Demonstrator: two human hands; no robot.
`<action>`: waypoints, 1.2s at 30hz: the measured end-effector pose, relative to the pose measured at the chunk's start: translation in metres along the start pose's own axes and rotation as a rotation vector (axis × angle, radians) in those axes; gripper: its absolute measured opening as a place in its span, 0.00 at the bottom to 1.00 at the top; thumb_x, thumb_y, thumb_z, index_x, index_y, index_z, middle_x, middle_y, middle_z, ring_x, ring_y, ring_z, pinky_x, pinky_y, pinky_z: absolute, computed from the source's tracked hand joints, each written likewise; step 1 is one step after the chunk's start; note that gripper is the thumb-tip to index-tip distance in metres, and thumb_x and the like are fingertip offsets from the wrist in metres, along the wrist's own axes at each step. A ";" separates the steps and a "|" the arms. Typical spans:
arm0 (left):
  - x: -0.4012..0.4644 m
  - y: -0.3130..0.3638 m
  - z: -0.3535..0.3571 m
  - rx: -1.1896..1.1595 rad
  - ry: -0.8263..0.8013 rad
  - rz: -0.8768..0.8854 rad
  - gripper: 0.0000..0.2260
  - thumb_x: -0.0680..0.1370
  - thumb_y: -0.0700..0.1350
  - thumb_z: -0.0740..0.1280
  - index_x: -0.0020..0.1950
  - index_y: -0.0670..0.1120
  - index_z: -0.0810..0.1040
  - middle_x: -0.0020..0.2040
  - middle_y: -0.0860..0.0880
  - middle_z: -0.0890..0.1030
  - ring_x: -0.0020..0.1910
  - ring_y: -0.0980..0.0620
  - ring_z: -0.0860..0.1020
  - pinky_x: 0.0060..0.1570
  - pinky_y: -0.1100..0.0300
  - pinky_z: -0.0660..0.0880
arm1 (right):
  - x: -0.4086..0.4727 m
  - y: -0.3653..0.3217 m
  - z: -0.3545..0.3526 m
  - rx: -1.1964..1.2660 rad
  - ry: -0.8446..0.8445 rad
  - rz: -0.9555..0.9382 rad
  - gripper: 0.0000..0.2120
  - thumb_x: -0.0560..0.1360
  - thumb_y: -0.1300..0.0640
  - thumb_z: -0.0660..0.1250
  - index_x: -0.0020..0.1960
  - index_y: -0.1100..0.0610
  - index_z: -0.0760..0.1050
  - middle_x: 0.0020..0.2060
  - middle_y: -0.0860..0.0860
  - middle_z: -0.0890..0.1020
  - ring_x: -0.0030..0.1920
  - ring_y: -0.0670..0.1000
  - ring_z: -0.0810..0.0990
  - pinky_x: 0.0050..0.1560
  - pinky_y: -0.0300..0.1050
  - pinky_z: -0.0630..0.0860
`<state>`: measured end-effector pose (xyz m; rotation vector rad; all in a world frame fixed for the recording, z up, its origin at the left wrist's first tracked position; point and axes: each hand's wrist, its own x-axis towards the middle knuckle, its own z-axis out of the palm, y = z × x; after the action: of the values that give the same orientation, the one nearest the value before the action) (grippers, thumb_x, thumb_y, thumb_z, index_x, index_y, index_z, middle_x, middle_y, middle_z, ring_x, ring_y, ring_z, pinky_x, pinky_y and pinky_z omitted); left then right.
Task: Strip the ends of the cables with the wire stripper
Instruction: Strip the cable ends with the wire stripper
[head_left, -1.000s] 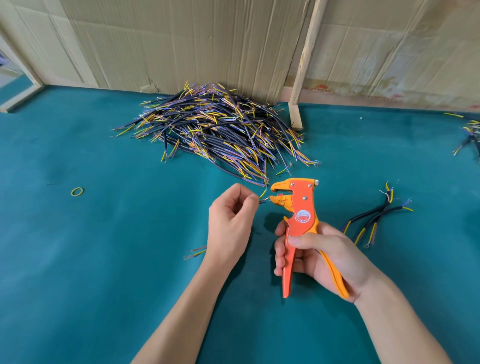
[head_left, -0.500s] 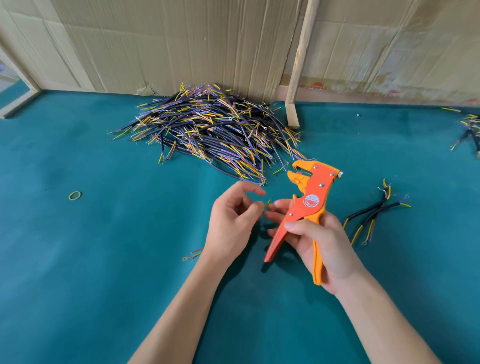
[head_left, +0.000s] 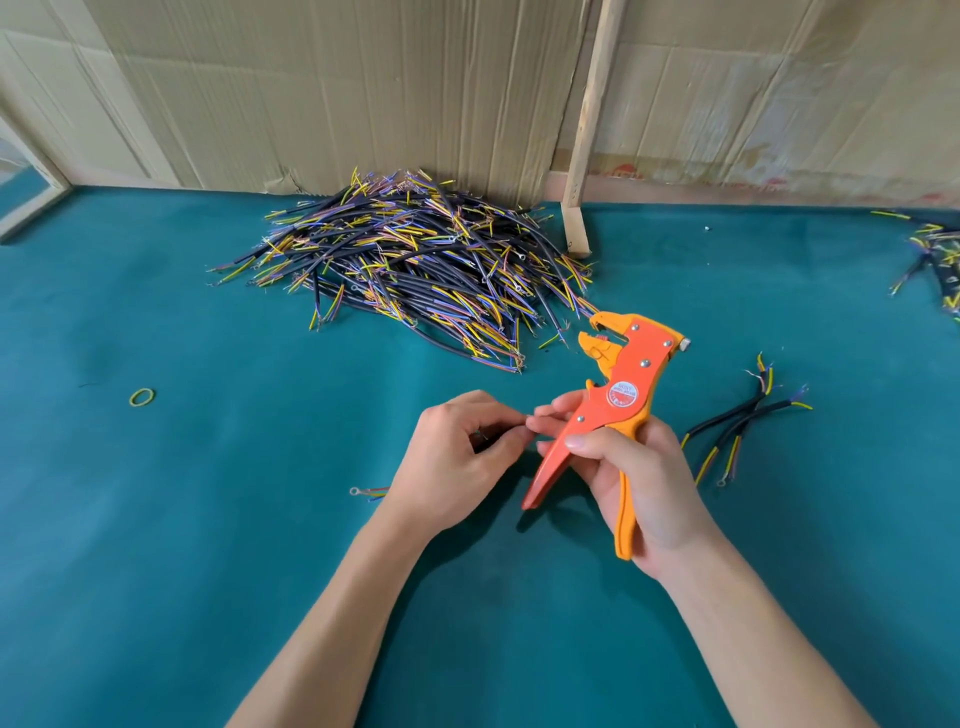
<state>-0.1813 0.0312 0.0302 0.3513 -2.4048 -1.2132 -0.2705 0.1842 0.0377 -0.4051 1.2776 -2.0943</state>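
My right hand (head_left: 639, 478) grips the orange wire stripper (head_left: 613, 410) by its handles, jaws open and tilted up to the left. My left hand (head_left: 457, 457) is closed around a cable whose ring-terminal end (head_left: 363, 491) sticks out from under the wrist. The cable's other end sits between the fingertips of both hands, which touch just left of the stripper; that end is mostly hidden. A big pile of black cables (head_left: 415, 260) with yellow and purple wire ends lies at the back. Two cables (head_left: 737, 431) lie to the right of the stripper.
The teal felt table (head_left: 208, 519) runs to a cardboard wall (head_left: 363, 93) at the back, with a wooden post (head_left: 582, 208) standing beside the pile. A yellow rubber band (head_left: 142, 397) lies at the left. More cables (head_left: 935, 260) lie at the far right edge.
The stripper has swung away from the cable end and tilted to the right. My right fingertips have come over to meet my left fingertips at the cable end.
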 end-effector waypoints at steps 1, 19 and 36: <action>0.000 0.000 0.000 0.008 0.000 0.007 0.04 0.78 0.41 0.72 0.46 0.49 0.86 0.43 0.56 0.82 0.43 0.59 0.79 0.45 0.72 0.69 | 0.000 0.000 0.000 0.002 -0.001 0.001 0.20 0.61 0.60 0.74 0.51 0.65 0.80 0.51 0.64 0.84 0.57 0.64 0.85 0.52 0.46 0.82; 0.004 -0.008 0.004 -0.495 0.096 -0.280 0.06 0.79 0.39 0.70 0.43 0.46 0.83 0.36 0.44 0.83 0.33 0.54 0.78 0.33 0.65 0.73 | -0.003 0.001 -0.003 -0.049 -0.048 0.072 0.17 0.69 0.67 0.67 0.57 0.68 0.77 0.56 0.64 0.85 0.60 0.63 0.84 0.51 0.47 0.83; -0.003 -0.003 0.018 0.007 0.454 -0.014 0.06 0.79 0.36 0.67 0.46 0.45 0.80 0.37 0.51 0.79 0.37 0.51 0.75 0.40 0.59 0.72 | -0.018 -0.018 -0.007 -0.104 -0.187 0.502 0.15 0.74 0.60 0.70 0.57 0.68 0.79 0.42 0.68 0.79 0.39 0.65 0.81 0.45 0.64 0.81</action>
<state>-0.1872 0.0435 0.0174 0.5774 -2.0169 -1.0019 -0.2675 0.2066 0.0512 -0.2808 1.2291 -1.5397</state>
